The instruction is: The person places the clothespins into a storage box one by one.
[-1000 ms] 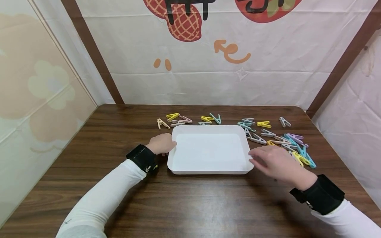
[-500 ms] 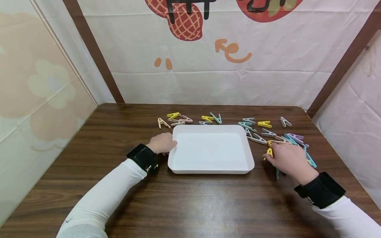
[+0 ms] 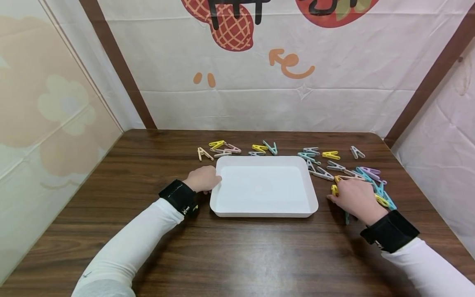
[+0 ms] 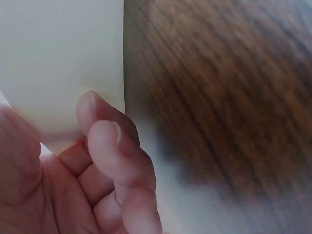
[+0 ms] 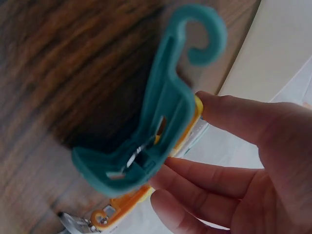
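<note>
A white rectangular tray lies on the brown table. My left hand grips its left edge, with the thumb over the rim and the curled fingers against the outside wall. Right of the tray, my right hand reaches down among the clothespins. Its thumb and fingers pinch a yellow clothespin, partly hidden by the hand. Nearer the right wrist camera, a teal clothespin with a hooked end covers part of the yellow one. An orange clothespin shows below it.
Several pastel clothespins lie around the right hand, including a purple one and a grey one. More are spread behind the tray, with a cream one at the left. A printed cloth wall stands behind the table.
My right hand has moved from the tray's right edge rightward to the clothespins and has taken hold of a yellow one. The left hand stays on the tray.
</note>
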Tool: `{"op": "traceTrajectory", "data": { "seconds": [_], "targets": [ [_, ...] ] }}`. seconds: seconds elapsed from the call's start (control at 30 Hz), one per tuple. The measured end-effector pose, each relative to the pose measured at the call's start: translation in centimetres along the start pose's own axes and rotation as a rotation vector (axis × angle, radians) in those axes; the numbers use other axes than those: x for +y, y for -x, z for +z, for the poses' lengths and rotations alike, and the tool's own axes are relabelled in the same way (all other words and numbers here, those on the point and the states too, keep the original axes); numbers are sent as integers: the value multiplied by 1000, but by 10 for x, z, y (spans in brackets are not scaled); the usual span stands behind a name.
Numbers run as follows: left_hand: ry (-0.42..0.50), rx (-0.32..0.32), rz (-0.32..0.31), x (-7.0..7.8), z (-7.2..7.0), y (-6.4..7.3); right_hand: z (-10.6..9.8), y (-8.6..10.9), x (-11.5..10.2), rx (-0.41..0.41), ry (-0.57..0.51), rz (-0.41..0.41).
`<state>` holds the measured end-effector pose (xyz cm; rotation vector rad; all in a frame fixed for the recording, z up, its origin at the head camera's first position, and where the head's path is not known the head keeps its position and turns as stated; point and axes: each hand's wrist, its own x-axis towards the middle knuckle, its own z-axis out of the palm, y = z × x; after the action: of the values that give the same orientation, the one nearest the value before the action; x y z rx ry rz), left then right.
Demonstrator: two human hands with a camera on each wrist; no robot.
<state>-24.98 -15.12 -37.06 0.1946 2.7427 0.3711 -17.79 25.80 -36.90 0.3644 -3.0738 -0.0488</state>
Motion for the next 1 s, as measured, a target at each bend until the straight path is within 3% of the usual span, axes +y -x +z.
{"op": "traceTrajectory", "data": {
  "seconds": [0.33, 0.57, 0.77, 1.0],
  "targets": [
    [-1, 6, -5, 0, 0, 2, -1, -3, -3, -3, -14, -36],
    [4, -2, -9, 0, 2, 2, -2, -7, -4, -3, -36, -17],
    [-3, -2, -24, 0, 2, 2, -13, -15, -8, 92, -48, -26],
    [-1, -2, -20, 0, 2, 2, -31, -38, -22, 189, -101, -81]
  ]
}}
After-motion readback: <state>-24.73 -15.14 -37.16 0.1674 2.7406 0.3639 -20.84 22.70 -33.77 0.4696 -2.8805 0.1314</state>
